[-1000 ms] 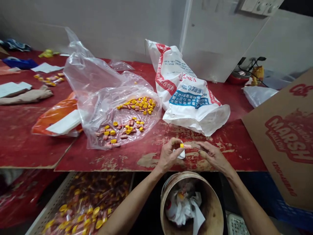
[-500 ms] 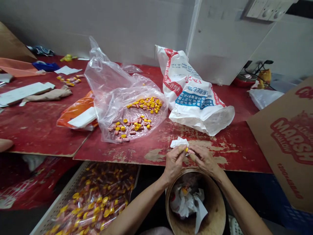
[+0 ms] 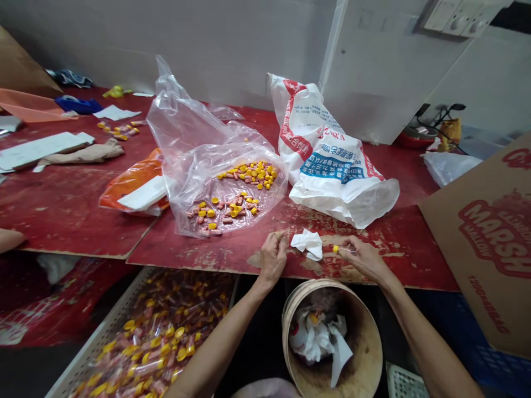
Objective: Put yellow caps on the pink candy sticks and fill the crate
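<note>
My right hand (image 3: 363, 258) pinches a small yellow-capped tube (image 3: 337, 250) just above the worn red table (image 3: 232, 251) near its front edge. My left hand (image 3: 271, 258) hovers a hand's width to the left, fingertips pinched together; I cannot make out anything between them. A crumpled white tissue (image 3: 307, 244) lies on the table between the two hands, touched by neither. Behind the left hand, an open clear plastic bag (image 3: 194, 143) holds several pink tubes with yellow caps (image 3: 244, 185).
A round bucket (image 3: 365, 331) with paper waste stands below the table edge under my hands. A tray of bagged tubes (image 3: 153, 337) sits lower left. A printed white sack (image 3: 332, 166), an orange bag (image 3: 124, 185) and a cardboard box (image 3: 489, 232) crowd the table.
My hands have come apart: the right drew the tube to the right, the left moved left. The tissue left my left hand and now lies on the table.
</note>
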### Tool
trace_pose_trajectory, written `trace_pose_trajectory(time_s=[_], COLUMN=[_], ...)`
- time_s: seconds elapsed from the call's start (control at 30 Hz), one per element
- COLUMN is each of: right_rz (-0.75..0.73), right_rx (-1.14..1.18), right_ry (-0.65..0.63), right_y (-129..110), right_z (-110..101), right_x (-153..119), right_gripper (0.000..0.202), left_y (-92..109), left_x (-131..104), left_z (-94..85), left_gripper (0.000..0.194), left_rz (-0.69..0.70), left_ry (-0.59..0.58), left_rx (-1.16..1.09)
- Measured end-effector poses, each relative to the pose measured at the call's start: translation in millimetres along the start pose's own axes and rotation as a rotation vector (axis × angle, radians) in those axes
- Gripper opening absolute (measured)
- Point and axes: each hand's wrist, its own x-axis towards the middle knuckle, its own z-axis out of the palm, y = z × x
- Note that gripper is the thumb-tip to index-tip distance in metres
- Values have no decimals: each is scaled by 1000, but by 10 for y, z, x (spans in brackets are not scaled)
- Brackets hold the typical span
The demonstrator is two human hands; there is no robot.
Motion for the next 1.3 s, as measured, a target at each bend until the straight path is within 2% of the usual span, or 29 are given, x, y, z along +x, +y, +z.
trace_pose_trajectory(time_s=[0.07,0.1,0.17,0.3,0.5,0.67,0.87,0.97,1.07,1.13,1.17,1.23,1.3], right_rz=[123,145,137,77,32,33,3,-65,-174,-220,-244,-310,-385], right_rx=[-402,-524,-607,-624,-584,-516,-360,-196,239,476,510,501,455], right_ry=[-111,-168,-241,-301,-348,-279,-120,-23,131,178,171,131,122], right_y=[117,151,176,191,427,551,509,323,-20,-266,-367,-478,-434], right_z=[-52,-55,-29,41,124,217,215,301,458,546,572,578,526], right_x=[61,92,153,250,302,284,185,129,96,74,63,51,69], right_gripper=[25,23,22,23,29,30,24,28,29,28,28,28,31], left_y=[-217,-304,-421,-482,-479,-444,-315,-111,154,295,342,385,376], left_x=[-21,-38,-73,-112,-111,-91,-66,-60,-77,-82,-78,-59,-39], left_z=[37,57,89,118,139,137,109,133,191,236,249,229,106], left_gripper=[23,23,23,22,22,21,22,24,30,32,32,29,28], left_rz=[88,136,222,324,270,249,199,130,-39,-176,-243,-356,-432], left_ry=[20,23,27,12,7,-29,-54,-125,-328,-427,-430,-357,-248], left_rx=[120,172,256,318,324,335,184,39,-154,-344,-447,-609,-661])
